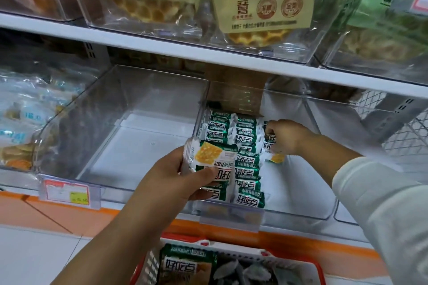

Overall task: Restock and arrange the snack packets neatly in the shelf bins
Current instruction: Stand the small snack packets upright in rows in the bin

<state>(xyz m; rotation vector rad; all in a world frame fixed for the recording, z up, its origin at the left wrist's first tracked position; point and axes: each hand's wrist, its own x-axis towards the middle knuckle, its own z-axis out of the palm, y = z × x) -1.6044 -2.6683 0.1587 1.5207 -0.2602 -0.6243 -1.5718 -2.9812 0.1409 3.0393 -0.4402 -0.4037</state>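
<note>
Two rows of small green-and-white plastic-wrapped snack packets stand on edge, overlapping front to back, along the left side of a clear plastic shelf bin. A third row is only begun beside them. Seen from the head camera, the right hand reaches into the bin, its fingers curled round one packet at the back of that third row. The left hand grips a small stack of the same packets just in front of the bin, thumb laid across the top face. More packets lie in a red plastic basket below. The packets look light and slick, probably with a brittle cracker inside, so they likely slide and topple easily. A gentle pinch across the flat faces, or by the crimped ends, should hold one without crushing it.
</note>
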